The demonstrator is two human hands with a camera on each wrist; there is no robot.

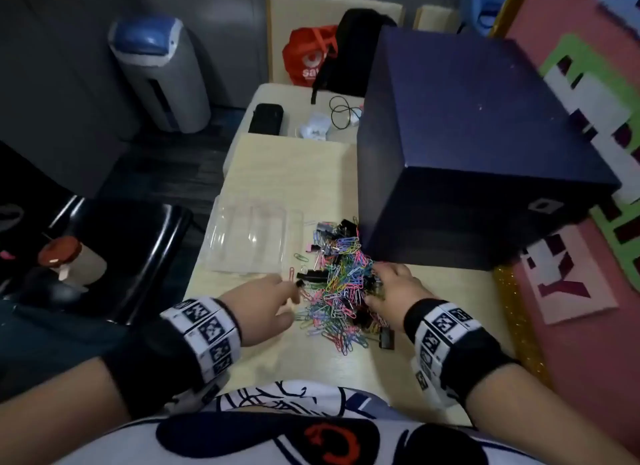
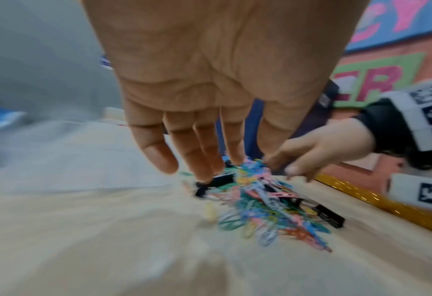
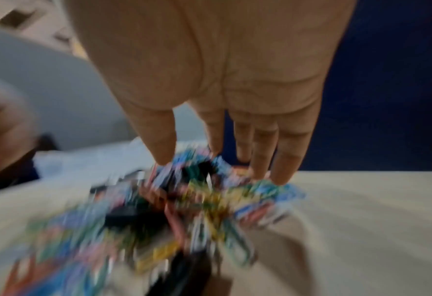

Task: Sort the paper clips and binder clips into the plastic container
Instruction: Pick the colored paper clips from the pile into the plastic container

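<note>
A heap of coloured paper clips (image 1: 341, 284) mixed with black binder clips (image 1: 311, 275) lies on the pale table (image 1: 311, 173). The clear plastic container (image 1: 252, 237) sits just left of the heap. My left hand (image 1: 266, 302) reaches the heap's left edge, its straight fingertips (image 2: 204, 176) touching a black binder clip (image 2: 220, 181). My right hand (image 1: 391, 284) rests on the heap's right side, its fingers (image 3: 260, 158) straight and spread, tips down in the clips (image 3: 184, 200). Neither hand holds anything. The right wrist view is blurred.
A large dark blue box (image 1: 467, 146) stands right of the heap, close behind my right hand. One binder clip (image 1: 386, 336) lies apart at the heap's near edge. A black case (image 1: 266, 118), cables and bags lie farther back. A gold strip (image 1: 519, 326) edges the table's right side.
</note>
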